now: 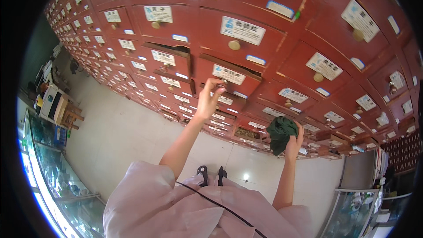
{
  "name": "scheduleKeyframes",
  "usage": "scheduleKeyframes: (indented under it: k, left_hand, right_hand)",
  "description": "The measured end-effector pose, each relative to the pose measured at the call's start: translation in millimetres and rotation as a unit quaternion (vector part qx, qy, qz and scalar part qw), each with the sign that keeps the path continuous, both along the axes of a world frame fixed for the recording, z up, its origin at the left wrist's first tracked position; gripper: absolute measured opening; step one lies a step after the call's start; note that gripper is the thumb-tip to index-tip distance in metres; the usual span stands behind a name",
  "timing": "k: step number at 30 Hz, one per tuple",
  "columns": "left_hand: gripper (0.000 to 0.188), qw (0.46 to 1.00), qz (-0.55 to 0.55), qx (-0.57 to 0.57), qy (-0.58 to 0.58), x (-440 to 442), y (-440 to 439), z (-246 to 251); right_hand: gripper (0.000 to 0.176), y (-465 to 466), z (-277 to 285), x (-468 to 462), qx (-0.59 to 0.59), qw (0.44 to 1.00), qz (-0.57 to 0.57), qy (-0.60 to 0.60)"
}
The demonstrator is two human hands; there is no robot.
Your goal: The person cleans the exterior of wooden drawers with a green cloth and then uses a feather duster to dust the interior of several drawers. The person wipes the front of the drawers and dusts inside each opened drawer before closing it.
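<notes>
My left hand pinches the small round knob of a red wooden drawer between thumb and fingers. That drawer stands slightly pulled out, with a dark gap along its top edge. Bunched in my right hand is a dark green cloth, held in front of the lower drawers to the right. Both hands are before a large red cabinet of many small drawers, each with a knob and a white printed label. The drawer's contents are hidden.
Left of my hand, another drawer juts out a little. Lower down, an open drawer shows dried brown pieces. Glass display cases line the left; another case is at lower right. A wooden stool stands by a desk on the tiled floor.
</notes>
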State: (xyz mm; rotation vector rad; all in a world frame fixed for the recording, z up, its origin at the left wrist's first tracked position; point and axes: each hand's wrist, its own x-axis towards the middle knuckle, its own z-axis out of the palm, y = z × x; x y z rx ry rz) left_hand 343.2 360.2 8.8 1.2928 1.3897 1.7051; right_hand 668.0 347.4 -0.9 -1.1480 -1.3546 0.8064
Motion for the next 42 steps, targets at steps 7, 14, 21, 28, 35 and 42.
scheduleKeyframes:
  k: [7,14,21,28,35,42]
  left_hand:
    - [0.044,0.869,0.088,0.119,0.473,-13.6,3.7,-5.2]
    - [0.032,0.725,0.105,0.255,0.632,-33.0,24.1,7.0]
    - [0.032,0.764,0.16,0.259,0.569,-20.0,29.9,0.6]
    - [0.03,0.79,0.15,0.253,0.538,-14.0,39.2,3.6]
    - [0.047,0.844,0.038,0.151,0.514,-17.8,29.1,29.9]
    - [0.065,0.874,0.126,0.115,0.455,11.9,-15.0,43.6]
  right_hand:
    - [0.055,-40.2,4.8,34.9,-0.009,0.999,0.008,-0.041]
    - [0.048,-32.8,-13.4,49.5,-0.035,0.998,0.02,-0.056]
    - [0.044,-24.3,-16.9,47.3,-0.046,0.993,0.041,-0.102]
    - [0.057,-12.4,1.0,39.6,-0.076,0.995,0.059,-0.008]
    - [0.072,33.4,44.3,-19.4,-0.079,0.98,0.157,0.094]
    - [0.049,12.2,30.8,-30.0,-0.006,0.983,0.165,0.082]
